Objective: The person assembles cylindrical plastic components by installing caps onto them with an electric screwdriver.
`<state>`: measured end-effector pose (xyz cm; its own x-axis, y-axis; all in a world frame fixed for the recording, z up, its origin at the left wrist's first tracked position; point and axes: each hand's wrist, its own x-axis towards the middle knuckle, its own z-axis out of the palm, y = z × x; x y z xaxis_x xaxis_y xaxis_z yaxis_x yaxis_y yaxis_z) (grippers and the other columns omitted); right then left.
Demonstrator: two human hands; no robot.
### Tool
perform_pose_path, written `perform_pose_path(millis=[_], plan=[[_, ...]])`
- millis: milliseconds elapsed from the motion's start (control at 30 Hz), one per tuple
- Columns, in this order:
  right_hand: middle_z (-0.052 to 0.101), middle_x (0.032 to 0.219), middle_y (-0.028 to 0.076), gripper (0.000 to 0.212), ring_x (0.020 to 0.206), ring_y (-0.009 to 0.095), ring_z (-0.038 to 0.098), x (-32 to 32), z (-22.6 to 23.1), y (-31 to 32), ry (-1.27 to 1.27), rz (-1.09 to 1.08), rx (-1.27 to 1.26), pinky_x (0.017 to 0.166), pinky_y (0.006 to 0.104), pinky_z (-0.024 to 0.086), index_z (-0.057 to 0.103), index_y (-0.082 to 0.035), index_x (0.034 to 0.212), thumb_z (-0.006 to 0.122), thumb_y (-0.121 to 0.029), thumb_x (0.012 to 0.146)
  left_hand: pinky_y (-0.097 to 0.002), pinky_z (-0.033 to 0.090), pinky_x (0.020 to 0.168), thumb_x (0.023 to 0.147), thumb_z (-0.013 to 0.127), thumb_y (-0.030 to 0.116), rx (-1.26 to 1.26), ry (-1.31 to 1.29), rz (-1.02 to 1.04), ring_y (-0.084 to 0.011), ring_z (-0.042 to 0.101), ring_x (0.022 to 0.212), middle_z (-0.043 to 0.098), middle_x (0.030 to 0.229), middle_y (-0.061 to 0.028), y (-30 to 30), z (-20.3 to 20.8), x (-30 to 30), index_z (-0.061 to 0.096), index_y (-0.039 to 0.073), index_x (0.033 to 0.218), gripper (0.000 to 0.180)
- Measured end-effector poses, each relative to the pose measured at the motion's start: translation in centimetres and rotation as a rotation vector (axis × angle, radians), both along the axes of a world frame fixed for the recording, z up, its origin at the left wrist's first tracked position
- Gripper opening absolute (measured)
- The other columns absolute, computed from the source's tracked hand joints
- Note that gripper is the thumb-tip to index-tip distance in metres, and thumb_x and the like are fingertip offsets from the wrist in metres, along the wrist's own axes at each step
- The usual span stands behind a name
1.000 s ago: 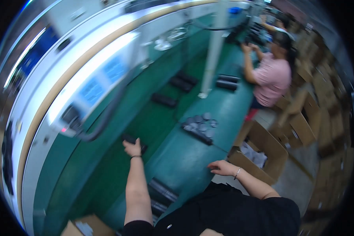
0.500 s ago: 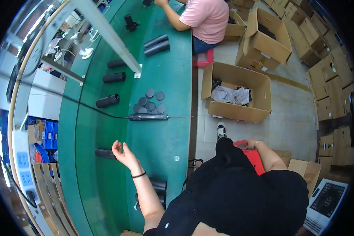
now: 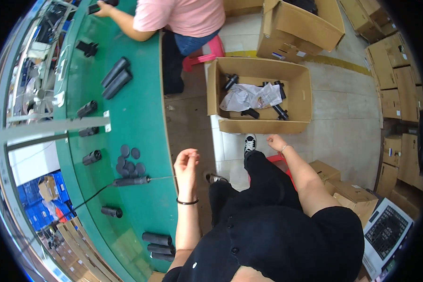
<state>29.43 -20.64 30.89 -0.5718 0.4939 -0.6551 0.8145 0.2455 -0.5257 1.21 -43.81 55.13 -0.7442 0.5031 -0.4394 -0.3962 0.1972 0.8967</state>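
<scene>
My left hand (image 3: 186,167) is raised by the bench edge, its fingers loosely bent with nothing in them. Just left of it, a corded black-handled tool (image 3: 131,181) lies on the green bench, its thin metal rod pointing at my wrist. Behind the tool is a cluster of dark round discs (image 3: 135,153). My right hand (image 3: 276,142), fingers loosely curved and bare of any object, hovers before the near side of an open cardboard box (image 3: 265,126). Inside that box are black tubular parts (image 3: 280,112) and crumpled printed paper (image 3: 249,97).
Black cylinders (image 3: 157,238) lie in groups and singly along the green bench (image 3: 148,117). A metal post (image 3: 56,126) crosses above it. A co-worker in a pink shirt (image 3: 192,16) sits at the far end. A red stool (image 3: 279,162) is beside my leg; more cartons (image 3: 301,33) stand right.
My body and view have turned toward the floor box. My left hand has moved right, off the bench. My right hand has let go of the red stool and reached forward to the box.
</scene>
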Motion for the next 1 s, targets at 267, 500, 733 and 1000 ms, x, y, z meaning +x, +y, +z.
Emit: perform_pose_path(millis=[267,500,733,1000], plan=[[0.064,0.095,0.019,0.025,0.092,0.032,0.061,3.9,-4.0,5.8,-0.224,-0.276,-0.036,0.085,0.0371,0.047,0.066,-0.005,0.095,0.062,-0.016,0.073,-0.0206,0.044,0.066,0.087,0.057,0.007,-0.156,-0.096,-0.458,-0.006,0.054,0.072,0.06,0.078,-0.0001,14.4,-11.7,0.2,0.059,0.001,0.094,0.01],[0.066,0.085,0.016,0.018,0.083,0.031,0.064,5.5,-7.0,10.0,-0.071,-0.482,0.076,0.076,0.0373,0.05,0.066,-0.005,0.092,0.058,-0.011,0.077,-0.0335,0.049,0.067,0.079,0.06,0.017,-0.46,0.236,-0.828,-0.0237,0.063,0.07,0.064,0.074,-0.0126,21.1,-28.4,-1.3,0.06,0.002,0.088,0.018],[0.064,0.081,0.019,0.016,0.079,0.033,0.064,9.0,-17.1,17.7,-0.173,-0.573,0.226,0.07,0.0409,0.049,0.064,-0.002,0.089,0.056,-0.014,0.081,-0.0409,0.05,0.079,0.077,0.057,0.019,-0.643,0.313,-1.321,-0.0342,0.061,0.091,0.065,0.094,-0.0183,27.1,-42.5,2.4,0.063,0.005,0.098,0.027],[0.065,0.092,0.016,0.019,0.088,0.033,0.063,7.1,-31.3,24.3,-0.462,-0.265,0.044,0.078,0.0403,0.05,0.065,-0.006,0.092,0.057,-0.016,0.079,-0.0451,0.045,0.084,0.08,0.05,0.021,-0.486,0.23,-1.675,-0.0387,0.057,0.097,0.061,0.102,-0.0211,30.3,-59.4,8.6,0.061,0.005,0.103,0.029]])
